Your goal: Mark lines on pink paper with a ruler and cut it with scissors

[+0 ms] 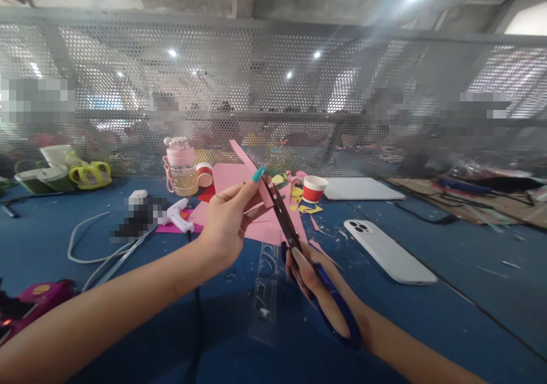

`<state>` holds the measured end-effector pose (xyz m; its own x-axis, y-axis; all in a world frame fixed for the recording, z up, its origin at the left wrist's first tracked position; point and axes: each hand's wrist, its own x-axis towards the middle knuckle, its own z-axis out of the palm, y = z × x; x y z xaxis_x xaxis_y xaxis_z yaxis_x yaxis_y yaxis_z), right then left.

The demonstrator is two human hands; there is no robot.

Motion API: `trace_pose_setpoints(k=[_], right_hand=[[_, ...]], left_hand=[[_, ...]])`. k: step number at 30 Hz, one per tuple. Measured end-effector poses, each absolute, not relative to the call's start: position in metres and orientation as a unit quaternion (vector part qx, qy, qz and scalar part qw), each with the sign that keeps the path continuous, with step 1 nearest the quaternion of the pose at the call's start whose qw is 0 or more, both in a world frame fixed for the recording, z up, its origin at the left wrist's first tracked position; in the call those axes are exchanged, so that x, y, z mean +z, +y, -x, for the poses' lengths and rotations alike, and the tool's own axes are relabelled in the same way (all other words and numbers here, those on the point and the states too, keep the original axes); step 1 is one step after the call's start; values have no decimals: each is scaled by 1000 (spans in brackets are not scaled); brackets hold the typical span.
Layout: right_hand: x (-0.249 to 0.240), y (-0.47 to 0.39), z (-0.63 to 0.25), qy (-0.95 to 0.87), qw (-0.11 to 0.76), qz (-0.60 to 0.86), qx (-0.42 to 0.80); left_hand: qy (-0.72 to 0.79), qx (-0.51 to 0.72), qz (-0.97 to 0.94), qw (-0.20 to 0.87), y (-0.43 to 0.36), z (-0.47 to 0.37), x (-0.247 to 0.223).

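Note:
My left hand pinches a narrow strip of pink paper between thumb and fingers, held up over the table. Scissors with dark blades and blue handles are in my right hand, fingers through the loops. Their blades point up and left, with the tips beside the lower end of the strip; whether they touch it I cannot tell. Beneath both hands lie larger pink paper sheets and thin offcuts. A clear plastic stencil ruler rests flat in front of them.
A white glue gun with its cord lies left, near a pink-capped bottle. A red-and-white paper cup stands behind the scissors. To the right are a white phone and a flat white board. Perforated metal panels border the back.

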<state>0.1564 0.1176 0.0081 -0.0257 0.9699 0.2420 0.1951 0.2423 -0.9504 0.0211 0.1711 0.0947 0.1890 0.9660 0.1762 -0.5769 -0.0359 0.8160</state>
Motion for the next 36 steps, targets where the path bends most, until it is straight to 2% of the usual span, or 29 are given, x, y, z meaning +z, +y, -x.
trace_pose_setpoints(k=[8, 14, 36], right_hand=[[26, 103, -157, -674, 474, 455, 337], [29, 102, -155, -669, 458, 468, 351], [38, 98, -152, -655, 463, 484, 349]], left_hand=[[232, 595, -421, 644, 168, -23, 95], [234, 594, -416, 647, 167, -24, 95], [229, 586, -436, 643, 165, -24, 94]])
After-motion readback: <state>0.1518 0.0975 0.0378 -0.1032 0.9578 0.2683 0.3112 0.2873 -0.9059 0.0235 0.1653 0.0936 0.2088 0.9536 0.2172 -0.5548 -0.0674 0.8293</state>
